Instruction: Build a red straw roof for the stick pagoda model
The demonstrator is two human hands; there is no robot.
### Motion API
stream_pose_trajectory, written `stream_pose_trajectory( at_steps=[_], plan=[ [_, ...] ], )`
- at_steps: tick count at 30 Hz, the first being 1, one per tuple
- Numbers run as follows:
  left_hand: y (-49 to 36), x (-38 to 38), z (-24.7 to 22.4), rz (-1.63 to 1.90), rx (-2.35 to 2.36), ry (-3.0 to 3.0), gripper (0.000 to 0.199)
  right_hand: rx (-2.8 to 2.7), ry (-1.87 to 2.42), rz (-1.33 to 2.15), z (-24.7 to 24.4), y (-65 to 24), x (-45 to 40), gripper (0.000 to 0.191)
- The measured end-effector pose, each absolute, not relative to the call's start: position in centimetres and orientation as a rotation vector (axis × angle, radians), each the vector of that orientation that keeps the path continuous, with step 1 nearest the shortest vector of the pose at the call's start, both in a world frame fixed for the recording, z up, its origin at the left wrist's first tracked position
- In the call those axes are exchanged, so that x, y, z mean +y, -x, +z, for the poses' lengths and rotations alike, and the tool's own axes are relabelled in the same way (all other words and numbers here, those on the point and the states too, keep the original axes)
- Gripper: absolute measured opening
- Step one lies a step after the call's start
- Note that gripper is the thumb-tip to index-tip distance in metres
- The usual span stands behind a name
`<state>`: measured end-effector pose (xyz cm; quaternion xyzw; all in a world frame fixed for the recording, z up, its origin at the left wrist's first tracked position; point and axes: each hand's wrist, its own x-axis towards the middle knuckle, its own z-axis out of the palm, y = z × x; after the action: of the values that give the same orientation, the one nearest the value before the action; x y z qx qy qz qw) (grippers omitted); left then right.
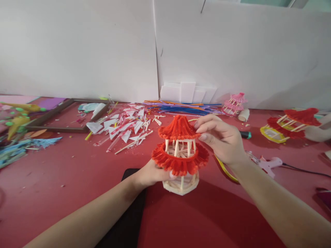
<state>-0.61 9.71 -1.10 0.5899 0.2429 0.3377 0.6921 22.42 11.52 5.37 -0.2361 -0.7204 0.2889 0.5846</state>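
A small model pavilion (181, 156) is held up in front of me, upright. It has two tiers of red pipe-cleaner roof, pale stick posts and a many-sided wooden base. My left hand (155, 174) grips it low on the left, the thumb under the lower roof; its other fingers are hidden behind. With thumb and fingertips, my right hand (219, 136) pinches the right rim of the upper roof. A yellow pipe cleaner (227, 170) lies below my right hand, partly covered by the wrist.
A pink glue gun (267, 165) with a cable lies at right. Behind are pipe cleaners (183, 108), white boards (188, 91) and a pink model tower (234, 103). Plastic scraps (126, 125) and a brown frame (59, 130) are left. Another red pavilion (292, 124) stands at right by someone's hand (319, 129).
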Motion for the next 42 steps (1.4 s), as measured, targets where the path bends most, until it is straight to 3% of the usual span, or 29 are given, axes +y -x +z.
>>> stream_pose_trajectory(
  at_steps=[11,19,25,29,32,36,42],
  plan=[
    [0.6,9.8,-1.9,0.759,0.543,-1.296,0.068,-1.673,0.618,0.597,5.9,-22.6,11.4,0.006],
    [0.7,9.7,-1.7,0.74,0.54,-1.283,0.06,-1.691,0.682,0.553,6.0,-23.0,11.6,0.003],
    [0.7,9.7,-1.3,0.736,0.535,-1.273,0.059,-1.776,0.674,0.451,6.3,-23.1,11.7,0.013],
    [1.0,9.7,-1.6,0.746,0.515,-1.237,0.053,-1.708,0.635,0.491,6.1,-22.9,11.5,0.004],
    [1.3,9.6,-2.0,0.72,0.47,-1.19,0.047,-1.68,0.599,0.545,5.8,-22.8,11.5,0.012],
    [1.4,9.3,-2.1,0.666,0.403,-1.137,0.051,-1.673,0.548,0.572,5.6,-22.6,11.5,0.001],
    [0.3,9.4,-1.5,0.609,0.354,-1.103,0.061,-1.675,0.626,0.449,5.6,-22.3,11.3,0.016]
  ],
)
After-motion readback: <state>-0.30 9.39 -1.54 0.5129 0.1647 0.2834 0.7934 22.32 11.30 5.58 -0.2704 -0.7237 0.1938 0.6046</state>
